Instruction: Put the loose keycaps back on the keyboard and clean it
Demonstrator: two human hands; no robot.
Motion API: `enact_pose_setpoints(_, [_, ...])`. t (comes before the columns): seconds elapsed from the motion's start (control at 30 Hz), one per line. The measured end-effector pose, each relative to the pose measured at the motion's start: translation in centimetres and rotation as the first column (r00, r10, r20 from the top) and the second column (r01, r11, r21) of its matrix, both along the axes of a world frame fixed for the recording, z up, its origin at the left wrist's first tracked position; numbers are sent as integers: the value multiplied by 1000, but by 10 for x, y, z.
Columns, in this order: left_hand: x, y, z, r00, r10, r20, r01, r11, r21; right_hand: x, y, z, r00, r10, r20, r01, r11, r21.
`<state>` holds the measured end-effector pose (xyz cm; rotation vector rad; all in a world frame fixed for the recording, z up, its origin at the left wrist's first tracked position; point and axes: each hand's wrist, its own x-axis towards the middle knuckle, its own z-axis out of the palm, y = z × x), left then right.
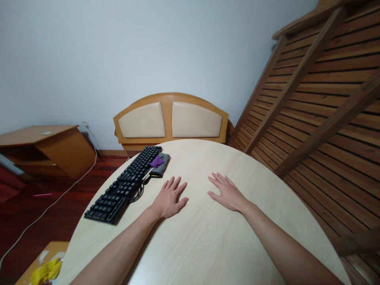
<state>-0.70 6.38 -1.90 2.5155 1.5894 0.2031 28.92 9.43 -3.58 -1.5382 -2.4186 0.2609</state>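
2 grips, left hand (169, 200) and right hand (227, 193), rest palm-down on desk (204, 245), each spread wide, holding nothing. Best: relaxed wrists, left clear of keyboard (124, 184).

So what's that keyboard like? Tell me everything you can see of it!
The keyboard is long and black, plastic-looking, with rows of dark keys bearing pale marks. It lies keys-up, slanting along the left side of the round, pale table. A dark cable loops beside it. A grey item lies close on its right; I can't tell whether they touch. The left hand is apart from it.
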Motion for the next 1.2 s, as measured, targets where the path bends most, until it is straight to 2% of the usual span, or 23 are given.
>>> enact_pose_setpoints(0.23, [0,-2,2,1000,5,6,-5,1000,-5,0,1,1,999,1,52,-1,1000,-2])
enact_pose_setpoints(0.6, [0,-2,3,1000,2,4,-2,1000,-2,2,3,-6,1000,19,14,-19,1000,17])
enact_pose_setpoints(0.93, [0,-3,2,1000,-4,16,3,1000,26,0,1,-3,1000,12,25,-12,1000,14])
enact_pose_setpoints(1.03, [2,-5,3,1000,-9,29,7,997,76,1,1,-3,1000,13,27,-14,1000,16])
enact_pose_setpoints(1.13, [1,-3,8,998,-30,64,17,981,193,1,1,-3,999,17,42,-17,1000,8])
enact_pose_setpoints(1.2, [-5,2,16,995,0,101,-29,959,283,1,1,-2,999,18,40,-18,1000,9])
